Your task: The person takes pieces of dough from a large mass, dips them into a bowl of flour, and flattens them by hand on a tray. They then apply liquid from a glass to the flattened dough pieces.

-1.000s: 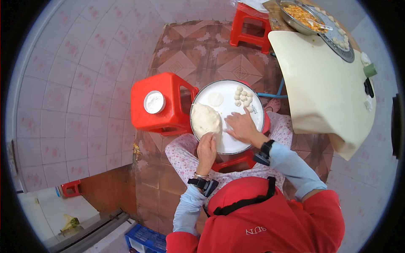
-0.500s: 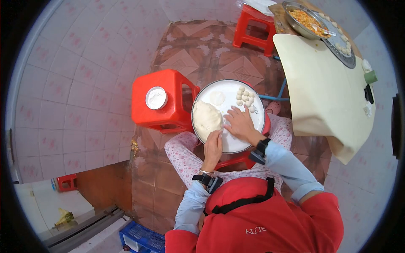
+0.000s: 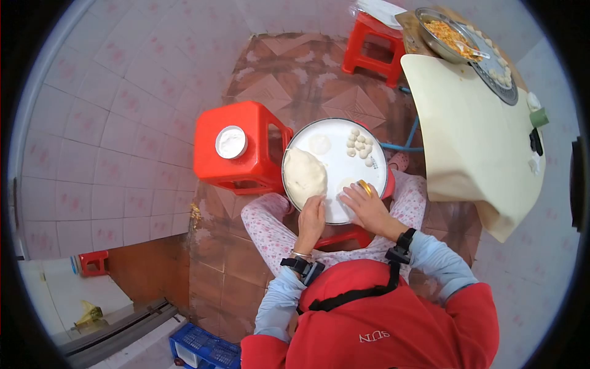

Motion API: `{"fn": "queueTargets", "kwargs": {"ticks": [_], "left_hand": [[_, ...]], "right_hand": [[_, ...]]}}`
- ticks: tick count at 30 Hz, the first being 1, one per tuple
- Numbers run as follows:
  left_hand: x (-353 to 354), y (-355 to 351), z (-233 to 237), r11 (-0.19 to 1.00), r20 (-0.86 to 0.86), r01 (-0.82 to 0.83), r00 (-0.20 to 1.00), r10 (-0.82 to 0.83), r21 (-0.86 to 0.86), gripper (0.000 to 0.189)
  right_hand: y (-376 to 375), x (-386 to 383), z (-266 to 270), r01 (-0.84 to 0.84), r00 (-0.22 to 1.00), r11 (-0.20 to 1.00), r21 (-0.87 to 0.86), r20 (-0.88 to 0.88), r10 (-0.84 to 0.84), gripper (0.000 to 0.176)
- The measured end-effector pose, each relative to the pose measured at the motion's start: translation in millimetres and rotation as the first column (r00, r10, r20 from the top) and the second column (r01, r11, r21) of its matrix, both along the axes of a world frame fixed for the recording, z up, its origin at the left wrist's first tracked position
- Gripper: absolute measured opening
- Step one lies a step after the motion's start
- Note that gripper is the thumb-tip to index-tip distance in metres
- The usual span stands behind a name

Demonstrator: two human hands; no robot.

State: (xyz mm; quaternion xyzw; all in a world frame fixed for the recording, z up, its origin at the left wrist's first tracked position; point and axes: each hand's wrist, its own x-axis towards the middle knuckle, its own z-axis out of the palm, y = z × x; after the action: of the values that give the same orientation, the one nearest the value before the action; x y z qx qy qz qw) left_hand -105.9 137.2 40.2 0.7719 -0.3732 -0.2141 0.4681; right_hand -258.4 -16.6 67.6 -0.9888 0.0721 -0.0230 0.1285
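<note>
A round white tray (image 3: 335,212) with a dark rim rests over the lap. On its left side lies a large pale dough mass (image 3: 305,176). My left hand (image 3: 312,215) touches the dough's lower right edge with its fingers close together. My right hand (image 3: 367,208) is over the tray's lower right, its fingers spread, beside a small yellow object (image 3: 365,187). A pale flat patch partly shows above its fingertips. Several small dough balls (image 3: 358,142) sit at the upper right of the tray, and a thin flour-coloured disc (image 3: 319,144) lies at the top.
To the left, a red stool (image 3: 246,166) bears a bowl of white powder (image 3: 232,142). A cream sheet (image 3: 467,135) hangs at the right, below a metal bowl of orange filling (image 3: 447,34) and a dark round tray (image 3: 505,93). Another red stool (image 3: 373,52) stands at the back.
My right hand has moved down and right on the tray. The yellow object and a pale patch now show beside it. My left hand has shifted slightly down.
</note>
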Motion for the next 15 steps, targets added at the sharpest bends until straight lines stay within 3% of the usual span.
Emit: {"fn": "queueTargets", "kwargs": {"ticks": [3,6,9,11,12,14,15], "left_hand": [[1.5,0.8,-1.2,1.0,-0.016,-0.009,1.0,0.01,0.019,0.022],[1.7,-3.4,-4.7,1.0,-0.043,-0.013,0.999,0.013,0.018,0.022],[1.1,-10.1,-11.0,1.0,0.01,0.024,1.0,-0.024,-0.019,0.021],[-1.9,-15.2,-15.7,0.998,0.045,0.064,0.997,-0.063,-0.021,0.02],[-2.5,-17.9,-15.9,0.994,0.083,0.107,0.991,-0.105,-0.02,0.019],[-3.2,-23.8,-15.9,0.989,0.104,0.149,0.984,-0.148,0.0,0.019],[-3.4,-27.5,-16.3,0.983,0.126,0.183,0.975,-0.184,0.02,0.019]], "right_hand": [[-19.3,11.6,0.7,-0.08,0.995,0.996,0.041,-0.048,0.082,0.087],[-25.1,15.4,4.9,-0.109,0.985,0.993,-0.038,-0.139,0.103,0.093],[-31.2,5.2,12.1,-0.029,0.992,0.995,0.092,-0.12,0.04,0.099],[-39.5,-7.8,6.9,0.113,0.981,0.915,0.386,0.104,-0.165,0.105],[-41.8,-12.5,4.4,0.119,0.98,0.914,0.387,0.102,-0.171,0.105],[-46.2,-20.0,-0.7,0.336,0.912,0.712,0.617,-0.023,-0.41,0.108],[-47.8,-21.9,-2.1,0.342,0.908,0.708,0.618,-0.022,-0.419,0.108]]}}
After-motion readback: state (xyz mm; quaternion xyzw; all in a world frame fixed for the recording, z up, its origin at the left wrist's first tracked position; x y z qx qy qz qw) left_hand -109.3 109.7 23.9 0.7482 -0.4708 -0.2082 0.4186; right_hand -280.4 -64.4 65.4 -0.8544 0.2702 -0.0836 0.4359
